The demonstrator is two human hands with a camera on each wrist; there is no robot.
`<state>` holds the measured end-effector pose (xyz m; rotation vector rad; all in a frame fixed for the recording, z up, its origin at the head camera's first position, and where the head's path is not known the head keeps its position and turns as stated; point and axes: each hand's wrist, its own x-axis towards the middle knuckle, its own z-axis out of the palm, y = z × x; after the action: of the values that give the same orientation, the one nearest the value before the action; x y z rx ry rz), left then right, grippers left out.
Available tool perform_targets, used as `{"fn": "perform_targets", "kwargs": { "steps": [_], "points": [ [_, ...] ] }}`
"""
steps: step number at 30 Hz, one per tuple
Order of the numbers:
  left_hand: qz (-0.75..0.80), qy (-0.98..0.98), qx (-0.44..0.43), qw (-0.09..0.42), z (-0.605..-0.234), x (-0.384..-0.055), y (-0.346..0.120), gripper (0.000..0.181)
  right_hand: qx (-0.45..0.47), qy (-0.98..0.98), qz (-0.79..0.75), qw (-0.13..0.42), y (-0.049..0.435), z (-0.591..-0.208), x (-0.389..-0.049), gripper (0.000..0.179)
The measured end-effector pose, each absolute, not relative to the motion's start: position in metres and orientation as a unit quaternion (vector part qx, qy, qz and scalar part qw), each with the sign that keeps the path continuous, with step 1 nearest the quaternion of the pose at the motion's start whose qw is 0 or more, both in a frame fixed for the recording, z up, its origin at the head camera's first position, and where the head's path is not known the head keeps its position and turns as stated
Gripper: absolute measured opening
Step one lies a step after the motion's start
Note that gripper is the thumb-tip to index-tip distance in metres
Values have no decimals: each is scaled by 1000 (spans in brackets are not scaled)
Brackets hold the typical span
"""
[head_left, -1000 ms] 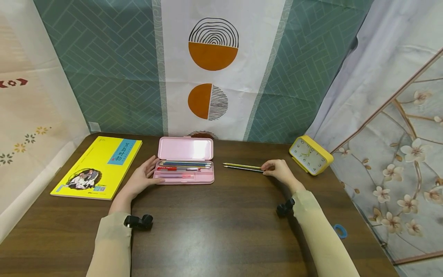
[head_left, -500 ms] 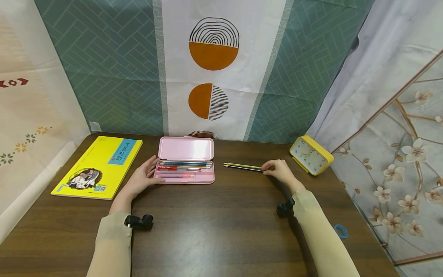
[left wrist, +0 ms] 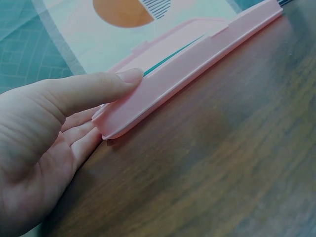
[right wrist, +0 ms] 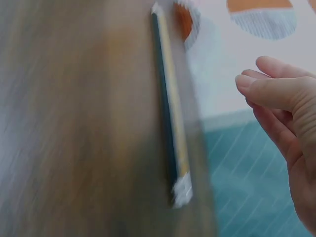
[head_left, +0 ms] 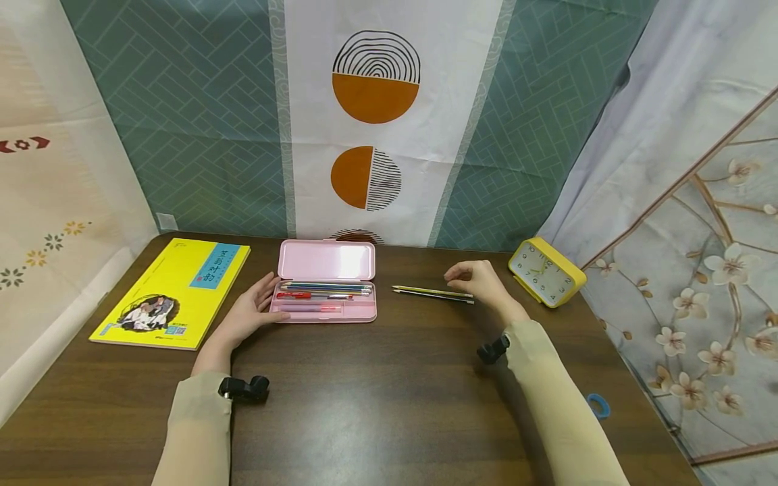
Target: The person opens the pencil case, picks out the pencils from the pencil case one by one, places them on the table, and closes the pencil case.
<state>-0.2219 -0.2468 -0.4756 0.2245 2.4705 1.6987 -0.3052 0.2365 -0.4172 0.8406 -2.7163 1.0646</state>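
A pink pencil case (head_left: pixel 360 310) lies with its lid raised, holding several pencils (head_left: pixel 328 288), a red pen (head_left: pixel 294 295) and a pale pink pen (head_left: pixel 304 308). My left hand (head_left: pixel 249 314) holds the case's left end, the thumb (left wrist: pixel 131 76) over the rim and the other fingers outside the end wall. To the right, a yellow pencil (head_left: pixel 425 291) and a black pencil (head_left: pixel 428 294) lie side by side on the table, tips pointing left. Above their blunt ends hovers my right hand (head_left: pixel 483 280), fingers loosely bent, thumb near the index finger, nothing between them.
A yellow book (head_left: pixel 176 290) lies left of my left hand. Beyond my right hand stands a yellow alarm clock (head_left: pixel 547 273). A blue ring (head_left: pixel 598 406) sits near the right edge of the brown table (head_left: pixel 365 405). Patterned cloth (head_left: pixel 206 135) hangs behind.
My right hand has let go of the two pencils and moved up and slightly left, away from their ends. The pencils stay in place. My left hand has not moved.
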Motion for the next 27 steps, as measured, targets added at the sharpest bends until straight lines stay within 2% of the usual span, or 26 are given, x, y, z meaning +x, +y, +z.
{"fn": "perform_targets", "kwargs": {
  "steps": [6, 20, 27],
  "points": [
    [561, 821, 74, 68, -476, -222, -247, 104, 306, -881, 351, 88, 201, -398, -312, 12],
    [562, 821, 79, 65, -479, -224, -248, 104, 331, -856, 396, 40, 122, -400, -321, 17],
    [560, 822, 74, 64, -479, -224, -248, 104, 342, -852, 393, 49, 89, -411, -318, 18]
  ]
}}
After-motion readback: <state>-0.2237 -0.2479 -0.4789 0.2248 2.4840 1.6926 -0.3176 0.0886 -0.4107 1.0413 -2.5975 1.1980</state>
